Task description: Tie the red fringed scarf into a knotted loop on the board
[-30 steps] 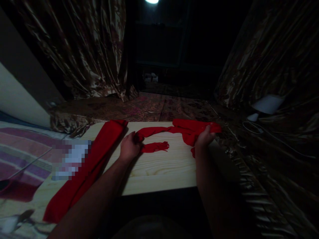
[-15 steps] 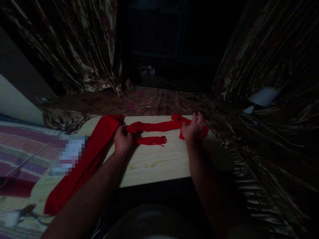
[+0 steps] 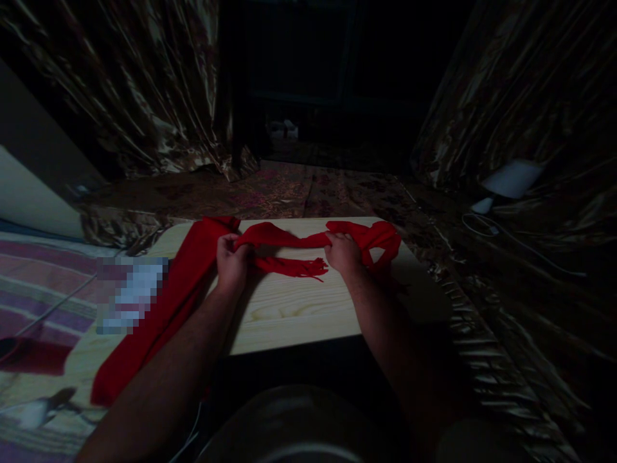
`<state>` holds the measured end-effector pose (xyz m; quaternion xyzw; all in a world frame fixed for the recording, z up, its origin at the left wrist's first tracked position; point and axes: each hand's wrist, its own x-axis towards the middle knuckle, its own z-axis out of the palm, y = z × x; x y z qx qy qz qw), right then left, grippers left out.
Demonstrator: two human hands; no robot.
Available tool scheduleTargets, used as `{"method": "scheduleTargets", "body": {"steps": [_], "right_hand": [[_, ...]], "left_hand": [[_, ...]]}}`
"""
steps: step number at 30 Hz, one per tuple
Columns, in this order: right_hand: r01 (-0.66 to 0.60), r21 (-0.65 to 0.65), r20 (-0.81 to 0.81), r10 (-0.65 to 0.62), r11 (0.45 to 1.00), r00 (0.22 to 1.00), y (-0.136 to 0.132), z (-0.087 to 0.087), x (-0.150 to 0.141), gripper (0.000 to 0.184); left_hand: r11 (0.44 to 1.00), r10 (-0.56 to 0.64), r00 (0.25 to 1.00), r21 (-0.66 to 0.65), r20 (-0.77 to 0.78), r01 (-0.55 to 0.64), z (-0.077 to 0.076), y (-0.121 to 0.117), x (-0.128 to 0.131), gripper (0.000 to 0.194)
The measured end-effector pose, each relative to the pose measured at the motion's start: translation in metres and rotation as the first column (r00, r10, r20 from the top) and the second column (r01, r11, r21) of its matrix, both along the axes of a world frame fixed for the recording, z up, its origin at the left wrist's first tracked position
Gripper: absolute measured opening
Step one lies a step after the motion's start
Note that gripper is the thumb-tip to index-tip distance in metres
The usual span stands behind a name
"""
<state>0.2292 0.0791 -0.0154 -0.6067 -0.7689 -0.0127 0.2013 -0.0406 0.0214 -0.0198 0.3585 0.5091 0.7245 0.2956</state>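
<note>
A long red fringed scarf (image 3: 284,238) lies across a pale wooden table (image 3: 299,308). My left hand (image 3: 231,262) is closed on the scarf near its fringed end (image 3: 294,267). My right hand (image 3: 343,252) is closed on the same scarf further right, where it bunches into loops (image 3: 378,238). The stretch between my hands is held slightly above the table. A second red scarf (image 3: 164,308), folded flat, runs diagonally from the table's far left corner toward me.
Shiny patterned curtains (image 3: 135,96) hang left and right, with a dark opening between. A patterned rug (image 3: 289,193) lies beyond the table. A white object with a cable (image 3: 511,180) sits at right. A striped cloth (image 3: 43,283) and a blurred patch are at left.
My right hand moved left along the scarf, closer to my left hand, gathering the cloth. The scarf's right end now bunches in loops. The view dipped a little.
</note>
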Motion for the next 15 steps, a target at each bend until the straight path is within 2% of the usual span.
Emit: {"method": "scheduleTargets", "body": {"steps": [3,5,10,12,15], "right_hand": [[0.058,0.043,-0.127,-0.053,0.997,0.991,0.003,0.000,0.003,0.043],[0.121,0.090,-0.236,-0.097,0.989,0.967,0.003,0.001,0.005,0.045],[0.267,0.116,-0.461,-0.186,0.957,0.868,0.004,0.005,0.009,0.050],[0.252,0.161,-0.505,-0.140,0.954,0.852,0.004,0.005,0.011,0.053],[0.181,0.311,-0.492,-0.005,0.933,0.871,0.004,0.006,0.012,0.056]], "left_hand": [[0.992,-0.123,0.991,-0.027,0.056,0.125,0.005,-0.005,0.004,0.048],[0.984,-0.158,0.987,-0.072,0.043,0.161,0.008,-0.008,0.007,0.052],[0.991,-0.099,0.976,-0.106,-0.196,0.080,0.003,-0.008,0.009,0.037],[0.995,-0.065,0.957,-0.093,-0.281,0.040,-0.001,-0.007,0.007,0.031],[0.996,-0.007,0.947,-0.087,-0.322,-0.022,-0.006,-0.005,0.004,0.026]]}}
